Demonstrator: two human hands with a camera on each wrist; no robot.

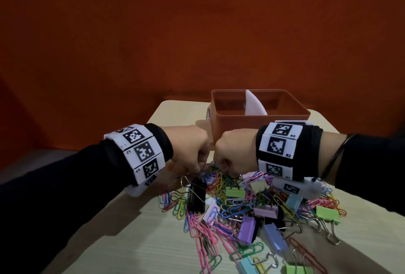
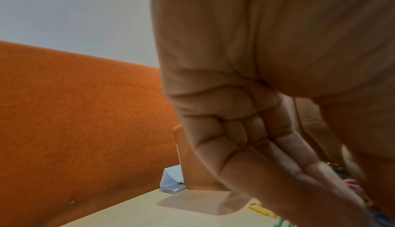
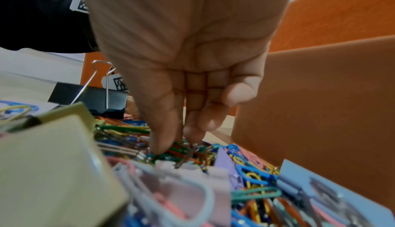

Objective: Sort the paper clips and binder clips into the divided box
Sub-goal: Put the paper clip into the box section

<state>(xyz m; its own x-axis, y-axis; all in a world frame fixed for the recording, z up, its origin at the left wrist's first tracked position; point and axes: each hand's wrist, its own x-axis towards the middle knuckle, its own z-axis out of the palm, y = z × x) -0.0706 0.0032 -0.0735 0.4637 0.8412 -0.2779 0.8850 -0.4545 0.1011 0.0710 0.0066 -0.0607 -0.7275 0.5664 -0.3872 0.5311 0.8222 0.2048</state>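
Note:
An orange divided box (image 1: 241,124) with a white divider (image 1: 254,105) stands at the back of the table. A mixed pile of coloured paper clips and binder clips (image 1: 252,208) lies in front of it. Both hands hang side by side over the pile's far edge. My right hand (image 3: 177,146) reaches down, thumb and fingertips pinching green and red paper clips (image 3: 179,148). My left hand (image 2: 337,166) points its fingers (image 2: 299,156) down at the pile's left edge, thumb close by. Blur hides whether it holds anything. A black binder clip (image 1: 197,194) lies just below it.
The pale wooden table (image 1: 131,241) shows bare surface left of the pile. An orange wall (image 1: 197,32) rises close behind the box. A small white and grey object (image 2: 171,180) sits at the box's left rear corner. Pastel binder clips (image 3: 53,171) crowd the right wrist.

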